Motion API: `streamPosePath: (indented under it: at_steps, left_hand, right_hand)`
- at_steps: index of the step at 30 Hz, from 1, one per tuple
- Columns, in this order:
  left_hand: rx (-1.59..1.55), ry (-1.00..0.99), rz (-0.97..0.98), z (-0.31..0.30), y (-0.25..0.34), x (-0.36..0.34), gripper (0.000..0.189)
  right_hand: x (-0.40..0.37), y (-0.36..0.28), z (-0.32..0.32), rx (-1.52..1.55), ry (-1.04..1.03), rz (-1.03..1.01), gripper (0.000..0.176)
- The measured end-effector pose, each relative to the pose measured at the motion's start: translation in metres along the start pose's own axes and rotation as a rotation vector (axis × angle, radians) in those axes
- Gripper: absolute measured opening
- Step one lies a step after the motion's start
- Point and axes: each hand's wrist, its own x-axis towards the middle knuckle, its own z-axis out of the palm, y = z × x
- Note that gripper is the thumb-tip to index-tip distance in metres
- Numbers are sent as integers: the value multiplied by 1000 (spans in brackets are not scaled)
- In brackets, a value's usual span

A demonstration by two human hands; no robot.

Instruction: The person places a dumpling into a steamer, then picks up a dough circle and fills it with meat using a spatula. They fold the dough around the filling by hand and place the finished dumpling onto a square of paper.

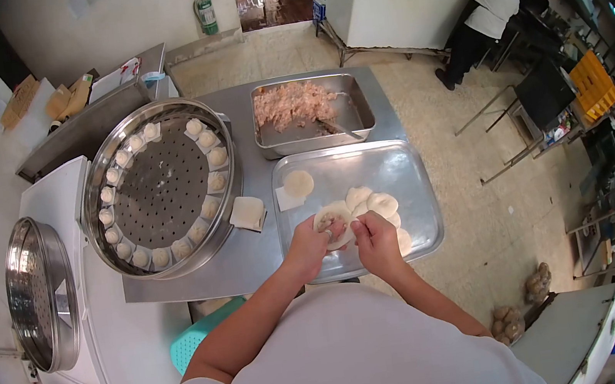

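A round dough wrapper with pinkish meat filling inside rests in my left hand, whose fingers curl round its side and underneath. At its right edge, my right hand pinches the dough with thumb and fingers. Several flat dough rounds lie overlapping on the metal tray just beyond my right hand. One more dough round sits on a white paper square near the tray's left side. Behind the tray, a steel pan holds ground meat filling and a metal utensil.
A large perforated steamer tray stands at left, ringed with filled buns on paper squares. Beside it lies a stack of white papers. Another steamer tray is farther left. A person stands by a white chest freezer.
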Motion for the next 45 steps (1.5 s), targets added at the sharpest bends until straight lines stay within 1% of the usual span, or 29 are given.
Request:
streamPosePath:
  at_steps: [4,7,10,13,16,19,22,25,28,31,34,37,40,43,45]
  left_hand:
    - [78,-55,5,-1,-3,3,27]
    - [119,-151,8,0,3,3,27]
    - [191,-206,-29,3,9,5,26]
    - [183,-222,-44,1,9,10,25]
    - [196,-231,-22,2,15,11,24]
    - [331,-234,-31,3,20,11,26]
    - [379,-282,-43,7,29,8,25]
    - [489,-336,-106,4,33,14,27]
    - [296,-261,-121,-2,25,22,30]
    - [-233,-311,-271,-15,18,27,34]
    - [-304,-282,-264,0,15,15,37]
    - [-342,-266,-138,5,7,18,30]
    - [-277,-171,-107,7,7,17,28]
    - [-254,-140,-84,8,8,17,28]
    - [-287,-177,-89,3,7,20,28]
  right_hand:
    - [8,-3,-3,175,19,45,11]
    - [9,-7,-16,320,-111,169,11]
    - [7,4,-20,211,-115,97,13]
    - [6,9,-23,67,-101,70,13]
    - [6,5,-27,78,-95,113,9]
    - [11,0,-27,118,-53,-4,8]
    - [16,-14,-34,187,-99,-24,7]
    - [14,-4,-37,95,-164,-13,7]
    - [10,4,-26,128,-43,40,6]
    - [12,3,-20,87,73,-22,6]
    - [12,-4,-14,49,99,-88,5]
    - [11,-4,-6,76,130,-55,5]
    - [11,-4,-4,84,132,-54,5]
    - [10,-1,-2,77,125,-61,5]
    - [9,-2,-2,54,125,-72,5]
